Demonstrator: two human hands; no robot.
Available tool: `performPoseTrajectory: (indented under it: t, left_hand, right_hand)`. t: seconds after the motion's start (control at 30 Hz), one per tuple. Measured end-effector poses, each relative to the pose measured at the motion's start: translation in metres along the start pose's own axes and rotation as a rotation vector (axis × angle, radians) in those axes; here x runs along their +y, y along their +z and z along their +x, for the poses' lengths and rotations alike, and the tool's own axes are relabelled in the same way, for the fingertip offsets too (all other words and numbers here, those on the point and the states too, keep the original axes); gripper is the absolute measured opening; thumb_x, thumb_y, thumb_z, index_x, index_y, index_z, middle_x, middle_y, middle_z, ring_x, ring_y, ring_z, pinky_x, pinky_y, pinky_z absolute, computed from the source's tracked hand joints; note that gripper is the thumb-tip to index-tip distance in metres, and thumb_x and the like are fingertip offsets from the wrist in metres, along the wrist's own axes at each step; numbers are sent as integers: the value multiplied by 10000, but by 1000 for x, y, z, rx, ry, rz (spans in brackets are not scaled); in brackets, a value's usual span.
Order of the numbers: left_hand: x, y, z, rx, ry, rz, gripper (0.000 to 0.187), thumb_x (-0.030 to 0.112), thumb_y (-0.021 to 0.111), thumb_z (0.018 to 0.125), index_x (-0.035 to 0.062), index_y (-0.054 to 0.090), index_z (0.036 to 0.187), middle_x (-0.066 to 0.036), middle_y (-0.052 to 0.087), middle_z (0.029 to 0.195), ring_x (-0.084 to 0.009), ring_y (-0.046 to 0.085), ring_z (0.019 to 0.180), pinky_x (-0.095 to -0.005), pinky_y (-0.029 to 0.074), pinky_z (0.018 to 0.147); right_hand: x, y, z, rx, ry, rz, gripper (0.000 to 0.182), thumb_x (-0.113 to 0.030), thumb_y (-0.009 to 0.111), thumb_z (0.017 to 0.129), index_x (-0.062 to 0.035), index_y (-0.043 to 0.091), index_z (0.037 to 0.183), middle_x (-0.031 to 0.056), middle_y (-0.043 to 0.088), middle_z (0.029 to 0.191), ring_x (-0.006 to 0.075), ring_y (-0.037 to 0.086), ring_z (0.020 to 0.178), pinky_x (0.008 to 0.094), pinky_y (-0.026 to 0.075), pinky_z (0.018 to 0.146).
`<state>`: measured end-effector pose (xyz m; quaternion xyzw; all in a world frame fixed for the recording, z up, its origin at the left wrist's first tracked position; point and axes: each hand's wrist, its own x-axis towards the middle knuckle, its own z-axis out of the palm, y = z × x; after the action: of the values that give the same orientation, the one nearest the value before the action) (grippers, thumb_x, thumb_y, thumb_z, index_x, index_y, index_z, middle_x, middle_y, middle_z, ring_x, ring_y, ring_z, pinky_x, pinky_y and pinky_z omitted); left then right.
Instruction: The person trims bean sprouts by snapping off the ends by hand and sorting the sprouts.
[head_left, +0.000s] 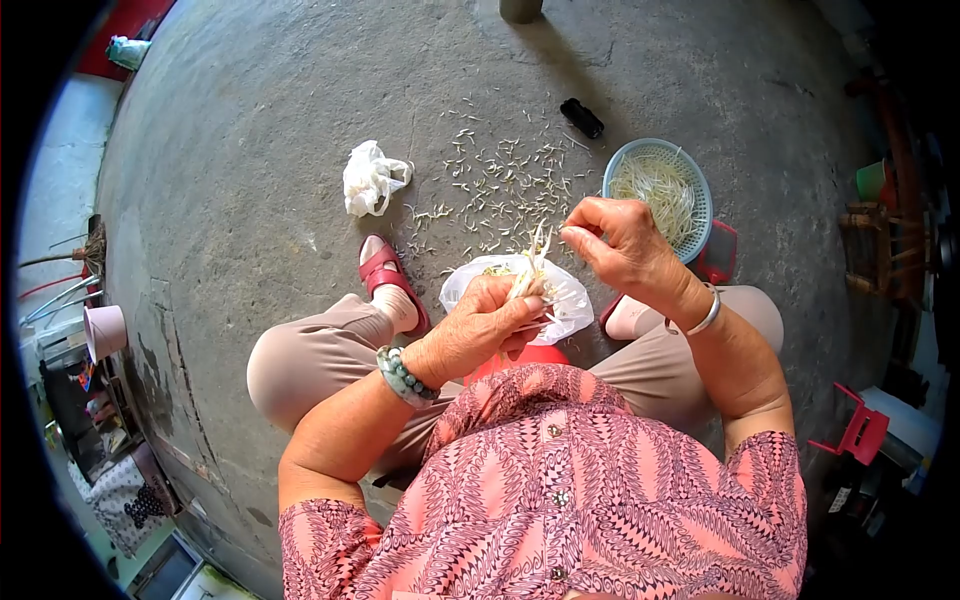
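Note:
My left hand [482,318] is closed around a bunch of bean sprouts [535,272], with their pale stems sticking up and out to the side. Just right of the bunch, my right hand [625,245] has thumb and forefinger pinched together. Whatever is between those fingertips is too small to make out. Below both hands lies an open white plastic bag [572,322] with some yellowish-white bits in it, partly hidden by my left hand. Beyond my right hand, a light blue colander [707,195] holds a heap of long white bean sprouts [655,190].
Short sprout bits [505,185] lie scattered over the concrete floor [260,150]. A crumpled white bag [375,178] sits to the left, and a black object [581,118] lies near the colander. Something red [718,252] stands beside the colander. A pink bucket [104,333] is far left.

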<state>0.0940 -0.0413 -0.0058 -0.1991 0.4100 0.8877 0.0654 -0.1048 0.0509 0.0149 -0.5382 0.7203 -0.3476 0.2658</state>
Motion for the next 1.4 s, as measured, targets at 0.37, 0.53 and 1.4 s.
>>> performPoseTrajectory:
  t: [0.37,0.53,1.4]
  left_hand:
    - [-8,-7,3,78,24,-44,287,319,500,974,45,570,926,25,494,696,-46,427,550,-204,391,489]
    - [-10,-8,4,63,34,-24,270,318,519,967,54,567,942,32,494,709,-42,428,568,-199,386,504]
    - [-8,-5,5,92,29,17,174,223,549,956,54,563,994,34,494,716,-38,425,563,-198,383,504]
  right_hand:
    - [4,7,0,3,-91,4,226,-46,629,792,4,615,1012,156,626,916,278,641,851,341,503,747]
    - [-3,9,-2,-103,-90,172,158,-39,621,796,5,613,948,142,638,876,254,649,829,334,507,744]
    - [-1,-2,-2,119,2,401,68,7,633,797,3,585,845,72,606,750,116,598,695,233,482,641]
